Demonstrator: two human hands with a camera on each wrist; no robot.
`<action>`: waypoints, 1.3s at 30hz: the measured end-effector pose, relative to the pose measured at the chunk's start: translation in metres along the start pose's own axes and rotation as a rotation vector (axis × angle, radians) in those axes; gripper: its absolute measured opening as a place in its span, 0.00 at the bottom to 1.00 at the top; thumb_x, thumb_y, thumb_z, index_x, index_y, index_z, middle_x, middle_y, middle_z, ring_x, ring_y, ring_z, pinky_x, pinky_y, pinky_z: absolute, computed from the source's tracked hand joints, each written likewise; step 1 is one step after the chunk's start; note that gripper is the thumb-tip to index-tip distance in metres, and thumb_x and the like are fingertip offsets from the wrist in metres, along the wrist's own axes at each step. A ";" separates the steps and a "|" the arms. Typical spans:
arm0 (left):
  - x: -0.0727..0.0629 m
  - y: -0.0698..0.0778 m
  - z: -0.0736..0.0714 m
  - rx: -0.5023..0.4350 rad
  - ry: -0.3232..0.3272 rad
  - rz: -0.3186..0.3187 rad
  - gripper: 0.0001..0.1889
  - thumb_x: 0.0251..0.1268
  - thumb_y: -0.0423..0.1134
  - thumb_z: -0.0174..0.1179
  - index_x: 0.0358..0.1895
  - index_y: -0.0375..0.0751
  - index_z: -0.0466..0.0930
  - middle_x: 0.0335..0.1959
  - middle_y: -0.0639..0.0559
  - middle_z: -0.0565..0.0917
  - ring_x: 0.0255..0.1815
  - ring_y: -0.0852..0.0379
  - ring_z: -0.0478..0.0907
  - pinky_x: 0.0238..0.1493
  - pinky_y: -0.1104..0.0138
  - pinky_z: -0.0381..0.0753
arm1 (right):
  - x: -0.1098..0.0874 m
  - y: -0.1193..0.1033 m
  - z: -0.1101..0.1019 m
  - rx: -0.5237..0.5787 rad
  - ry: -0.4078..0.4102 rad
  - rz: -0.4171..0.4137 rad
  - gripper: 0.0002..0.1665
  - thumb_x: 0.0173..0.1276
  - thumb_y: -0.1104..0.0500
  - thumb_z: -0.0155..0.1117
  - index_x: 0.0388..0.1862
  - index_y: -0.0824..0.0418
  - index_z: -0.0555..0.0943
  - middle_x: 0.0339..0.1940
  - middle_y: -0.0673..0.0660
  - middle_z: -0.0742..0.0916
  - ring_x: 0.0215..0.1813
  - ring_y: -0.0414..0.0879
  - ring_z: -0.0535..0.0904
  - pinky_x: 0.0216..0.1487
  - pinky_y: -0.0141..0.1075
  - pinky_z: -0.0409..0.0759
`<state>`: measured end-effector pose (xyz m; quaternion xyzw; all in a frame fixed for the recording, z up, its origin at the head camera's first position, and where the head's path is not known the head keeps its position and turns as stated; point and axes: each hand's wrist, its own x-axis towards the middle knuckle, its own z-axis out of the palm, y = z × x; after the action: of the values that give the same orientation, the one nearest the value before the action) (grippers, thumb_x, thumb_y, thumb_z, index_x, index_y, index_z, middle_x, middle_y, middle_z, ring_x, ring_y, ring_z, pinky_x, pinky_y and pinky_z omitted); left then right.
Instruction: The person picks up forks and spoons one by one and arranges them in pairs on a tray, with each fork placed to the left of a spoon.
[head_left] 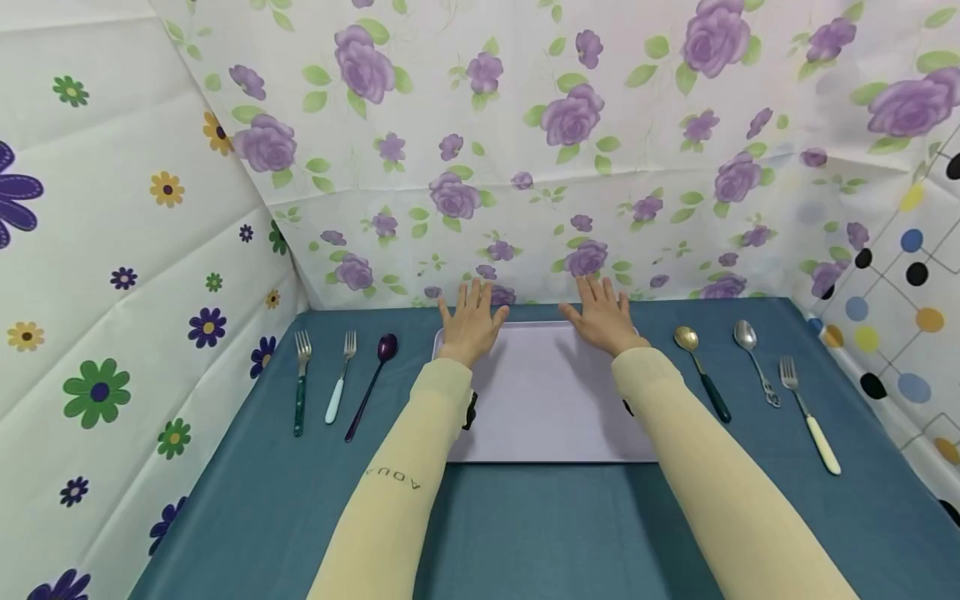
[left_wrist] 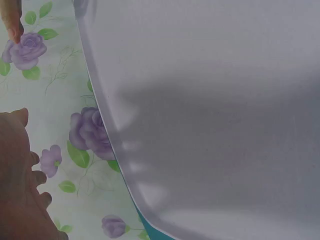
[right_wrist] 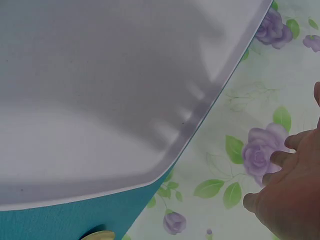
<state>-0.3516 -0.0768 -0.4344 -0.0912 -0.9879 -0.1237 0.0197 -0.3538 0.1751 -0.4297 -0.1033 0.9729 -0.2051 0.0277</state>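
A pale lilac tray (head_left: 555,417) lies on the teal tablecloth, its rim running across the left wrist view and the right wrist view. Above its far left part my left hand (head_left: 471,325) is stretched forward, fingers straight and spread, palm down. My right hand (head_left: 604,317) reaches the same way over the far right part, fingers spread toward the flowered cloth. Neither hand holds anything. Both cast shadows on the bare tray surface. In the left wrist view the left hand (left_wrist: 22,180) shows at the left edge; the right hand (right_wrist: 292,180) shows at the right edge of its own view.
Left of the tray lie a green-handled fork (head_left: 301,383), a white-handled fork (head_left: 341,379) and a dark purple spoon (head_left: 372,387). On the right are a gold spoon with green handle (head_left: 702,373), a silver spoon (head_left: 757,362) and a cream-handled fork (head_left: 810,415). Flowered cloth (head_left: 465,150) hangs behind.
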 end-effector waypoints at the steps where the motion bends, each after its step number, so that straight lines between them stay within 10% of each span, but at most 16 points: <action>1: 0.000 0.000 -0.001 -0.002 0.000 0.001 0.37 0.85 0.62 0.33 0.87 0.47 0.44 0.87 0.45 0.44 0.87 0.42 0.37 0.79 0.33 0.35 | 0.000 0.000 -0.001 0.003 0.003 -0.001 0.48 0.86 0.36 0.39 0.87 0.64 0.40 0.87 0.67 0.45 0.85 0.66 0.32 0.79 0.67 0.28; 39: -0.011 -0.021 -0.015 -0.038 0.017 -0.038 0.37 0.85 0.62 0.35 0.86 0.46 0.45 0.87 0.44 0.45 0.86 0.42 0.39 0.80 0.35 0.34 | -0.010 0.031 -0.011 0.070 0.011 0.067 0.51 0.84 0.33 0.38 0.87 0.64 0.40 0.85 0.71 0.47 0.84 0.70 0.33 0.79 0.69 0.33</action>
<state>-0.3443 -0.1025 -0.4257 -0.0716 -0.9868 -0.1435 0.0242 -0.3513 0.2095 -0.4325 -0.0684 0.9681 -0.2387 0.0331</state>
